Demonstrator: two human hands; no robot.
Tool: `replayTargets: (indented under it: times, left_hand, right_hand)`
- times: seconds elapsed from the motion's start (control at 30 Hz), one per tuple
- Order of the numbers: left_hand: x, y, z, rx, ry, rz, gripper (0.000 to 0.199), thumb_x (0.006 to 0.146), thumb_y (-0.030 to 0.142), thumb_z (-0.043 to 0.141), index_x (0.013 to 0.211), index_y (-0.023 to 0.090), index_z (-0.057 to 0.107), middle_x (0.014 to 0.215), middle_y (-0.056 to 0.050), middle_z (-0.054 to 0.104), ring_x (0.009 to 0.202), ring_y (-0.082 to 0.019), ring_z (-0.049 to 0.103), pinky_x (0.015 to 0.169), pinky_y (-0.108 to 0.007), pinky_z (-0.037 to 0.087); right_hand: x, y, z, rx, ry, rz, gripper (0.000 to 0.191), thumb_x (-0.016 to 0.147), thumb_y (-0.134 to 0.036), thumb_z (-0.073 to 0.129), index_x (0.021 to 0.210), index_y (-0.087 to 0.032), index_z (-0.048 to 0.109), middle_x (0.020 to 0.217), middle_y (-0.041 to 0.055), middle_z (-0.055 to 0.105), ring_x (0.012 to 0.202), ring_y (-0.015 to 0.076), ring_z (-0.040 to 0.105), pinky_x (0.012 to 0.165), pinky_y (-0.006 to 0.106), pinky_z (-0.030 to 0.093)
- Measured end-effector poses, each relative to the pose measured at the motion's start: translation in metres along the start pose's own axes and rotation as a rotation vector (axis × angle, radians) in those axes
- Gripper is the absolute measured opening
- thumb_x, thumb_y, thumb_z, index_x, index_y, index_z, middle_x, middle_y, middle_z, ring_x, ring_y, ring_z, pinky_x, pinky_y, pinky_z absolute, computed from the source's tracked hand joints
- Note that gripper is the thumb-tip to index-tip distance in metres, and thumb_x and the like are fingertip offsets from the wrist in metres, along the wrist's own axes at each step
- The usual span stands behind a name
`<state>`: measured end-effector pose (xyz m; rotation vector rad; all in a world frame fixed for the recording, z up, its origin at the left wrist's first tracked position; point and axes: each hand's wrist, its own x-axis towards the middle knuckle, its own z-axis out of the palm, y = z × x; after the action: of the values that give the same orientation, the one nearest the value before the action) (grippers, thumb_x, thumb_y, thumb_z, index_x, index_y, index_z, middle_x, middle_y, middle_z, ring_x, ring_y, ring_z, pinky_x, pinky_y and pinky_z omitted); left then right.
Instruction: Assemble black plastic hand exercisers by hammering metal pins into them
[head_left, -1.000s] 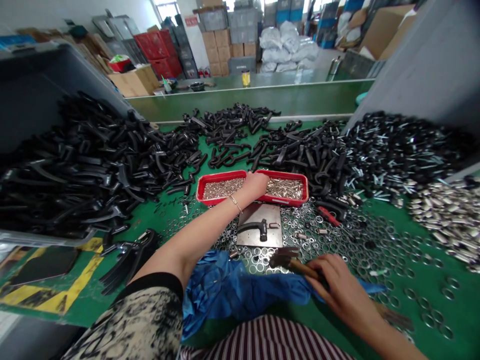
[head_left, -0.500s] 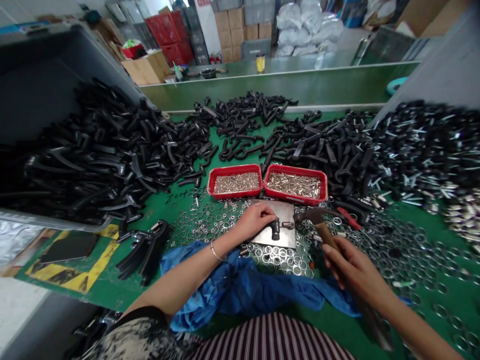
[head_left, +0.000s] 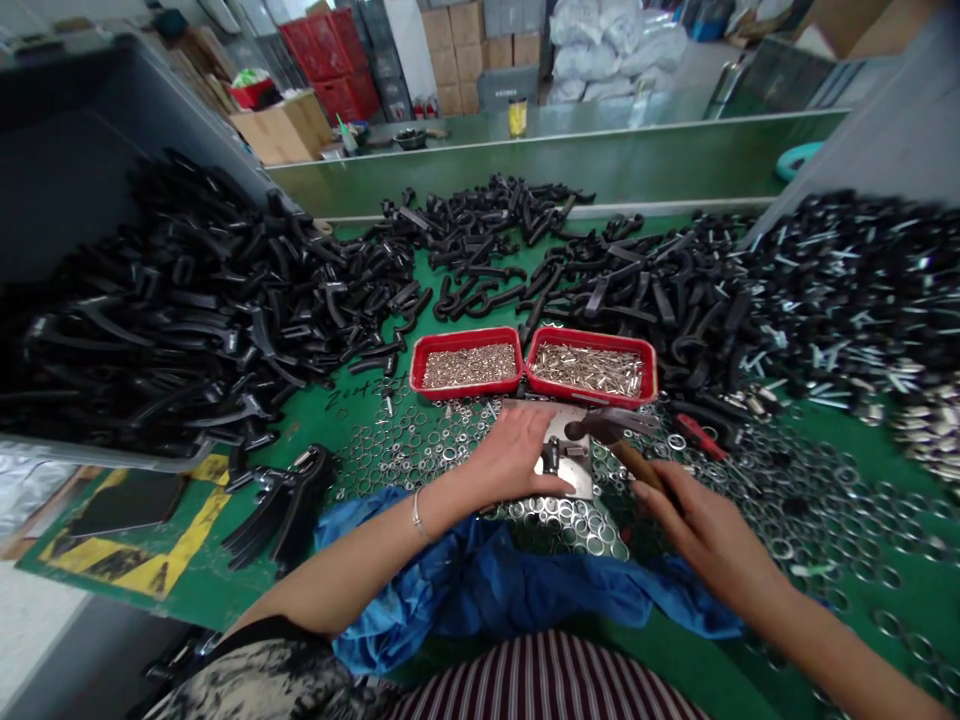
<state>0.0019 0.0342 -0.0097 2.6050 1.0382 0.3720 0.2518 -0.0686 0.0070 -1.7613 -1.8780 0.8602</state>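
Your left hand (head_left: 510, 458) lay open on the steel plate (head_left: 576, 480), its grip apart and the fingers spread toward the right of the scene. A small black part (head_left: 553, 460) stood on the plate just beyond those fingers. It was partly hidden, and you cannot tell from this view whether they touched it.

Your right hand (head_left: 709, 535) had its grip clamped on the wooden handle of a hammer (head_left: 637, 465). The handle ran from your palm toward the far left. The dark hammer head (head_left: 600, 426) sat over the far right corner of the plate, near the right red tray; contact with the plate could not be determined.

Two red trays (head_left: 466, 363) sat side by side just beyond the plate. The left one held small silver pieces, and the right one held longer silver pins. Steel washers (head_left: 405, 450) lay scattered around the plate on the green counter (head_left: 315, 415). A crumpled blue cloth (head_left: 480, 590) lay under your left forearm, on the near side. Heaps of black plastic parts (head_left: 480, 225) covered the far part of the counter, and more filled a gray bin (head_left: 75, 150) on the left. A red-handled tool (head_left: 699, 437) lay to the right of the plate.
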Motion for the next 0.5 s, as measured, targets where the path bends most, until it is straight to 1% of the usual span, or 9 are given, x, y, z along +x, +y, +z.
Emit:
replayTargets:
  times: [0.03,0.07,0.17,0.23,0.3,0.33,0.4,0.47,0.5]
  left_hand:
    - [-0.004,0.001,0.001,-0.029,-0.001,-0.006,0.087,0.074,0.059,0.073,0.14,0.013,0.038,0.131,-0.018,0.053,0.118,-0.035,0.051,0.102,-0.05,0.041]
    - [-0.008,0.001,0.003,-0.052,-0.012,-0.008,0.086,0.075,0.054,0.074,0.141,0.014,0.035,0.13,-0.018,0.053,0.118,-0.035,0.052,0.102,-0.05,0.041]
    - [-0.013,0.0,0.008,-0.091,-0.042,-0.04,0.081,0.077,0.04,0.075,0.141,0.014,0.034,0.127,-0.018,0.054,0.117,-0.035,0.053,0.101,-0.051,0.044]
    - [-0.012,-0.002,0.009,-0.097,-0.055,-0.06,0.084,0.075,0.038,0.077,0.141,0.012,0.033,0.127,-0.019,0.053,0.119,-0.037,0.052,0.102,-0.052,0.044]
    - [-0.012,-0.002,0.011,-0.095,-0.056,-0.072,0.086,0.074,0.037,0.079,0.142,0.011,0.032,0.126,-0.02,0.054,0.12,-0.037,0.051,0.103,-0.053,0.043]
    - [-0.012,-0.002,0.012,-0.096,-0.049,-0.079,0.087,0.074,0.037,0.079,0.142,0.011,0.032,0.126,-0.021,0.054,0.12,-0.037,0.051,0.103,-0.054,0.042]
    - [-0.015,0.002,0.015,-0.105,-0.037,-0.098,0.092,0.073,0.04,0.08,0.144,0.01,0.03,0.126,-0.022,0.055,0.12,-0.038,0.052,0.103,-0.055,0.042]
    - [-0.018,0.007,0.018,-0.126,-0.032,-0.102,0.101,0.072,0.049,0.08,0.147,0.008,0.025,0.13,-0.026,0.053,0.122,-0.04,0.051,0.104,-0.056,0.04]
    - [-0.019,0.009,0.018,-0.136,-0.025,-0.093,0.105,0.071,0.055,0.078,0.148,0.008,0.023,0.133,-0.028,0.051,0.125,-0.041,0.05,0.106,-0.057,0.039]
  right_hand:
    - [0.001,-0.005,-0.001,-0.051,0.034,-0.032,0.032,0.098,-0.049,0.042,0.114,-0.025,0.055,0.088,0.0063,0.07,0.074,0.0233,0.067,0.064,0.032,0.049]
    - [0.003,-0.008,0.0,-0.104,0.043,-0.052,0.032,0.098,-0.048,0.04,0.112,-0.024,0.055,0.089,0.0073,0.07,0.074,0.024,0.067,0.063,0.033,0.048]
    - [0.013,-0.008,0.009,-0.229,-0.049,-0.046,0.028,0.098,-0.047,0.039,0.096,-0.023,0.053,0.078,0.0067,0.068,0.065,0.0238,0.064,0.058,0.032,0.044]
    - [0.019,0.003,0.014,-0.195,-0.132,0.001,0.027,0.098,-0.047,0.038,0.09,-0.023,0.05,0.071,0.0043,0.065,0.061,0.0222,0.062,0.056,0.032,0.043]
    - [0.02,0.016,0.017,-0.108,-0.154,0.059,0.03,0.1,-0.048,0.034,0.092,-0.023,0.05,0.069,0.003,0.065,0.059,0.0215,0.062,0.056,0.032,0.045]
    - [0.02,0.023,0.017,-0.095,-0.125,0.064,0.032,0.1,-0.048,0.033,0.095,-0.023,0.052,0.071,0.0039,0.065,0.061,0.0221,0.063,0.057,0.033,0.047]
    - [0.019,0.032,0.016,-0.171,0.034,-0.017,0.034,0.099,-0.047,0.037,0.106,-0.02,0.055,0.087,0.0108,0.069,0.076,0.0267,0.066,0.068,0.04,0.052]
    - [0.023,0.034,0.018,-0.298,0.232,-0.202,0.038,0.097,-0.043,0.043,0.12,-0.016,0.055,0.113,0.0192,0.065,0.102,0.0338,0.062,0.088,0.051,0.049]
    - [0.027,0.032,0.021,-0.34,0.285,-0.305,0.04,0.096,-0.041,0.045,0.125,-0.015,0.054,0.123,0.0204,0.061,0.112,0.0357,0.058,0.095,0.054,0.045]
